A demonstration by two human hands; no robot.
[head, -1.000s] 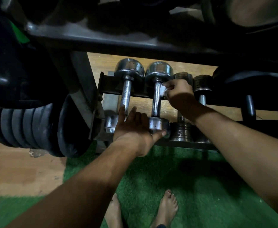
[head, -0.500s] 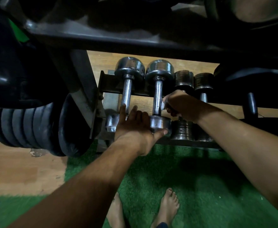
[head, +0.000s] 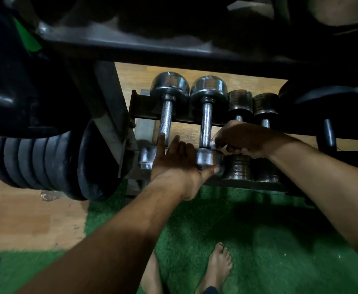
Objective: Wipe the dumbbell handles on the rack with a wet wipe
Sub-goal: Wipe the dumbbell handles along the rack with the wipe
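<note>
Several steel dumbbells lie side by side on the low rack. My right hand pinches a small white wet wipe against the near end of the second dumbbell's handle, just above its near head. My left hand lies with straight fingers between the first dumbbell's handle and the second; its thumb presses the front of that near head. Most of the wipe is hidden in my right hand's fingers.
Two darker dumbbells lie to the right under my right forearm. A stack of black weight plates stands at the left. A dark upper rack beam crosses overhead. Green turf and my bare feet are below.
My right hand has slid with the wipe down the second dumbbell's handle, from its far end to its near end. My left hand has stayed on the near head.
</note>
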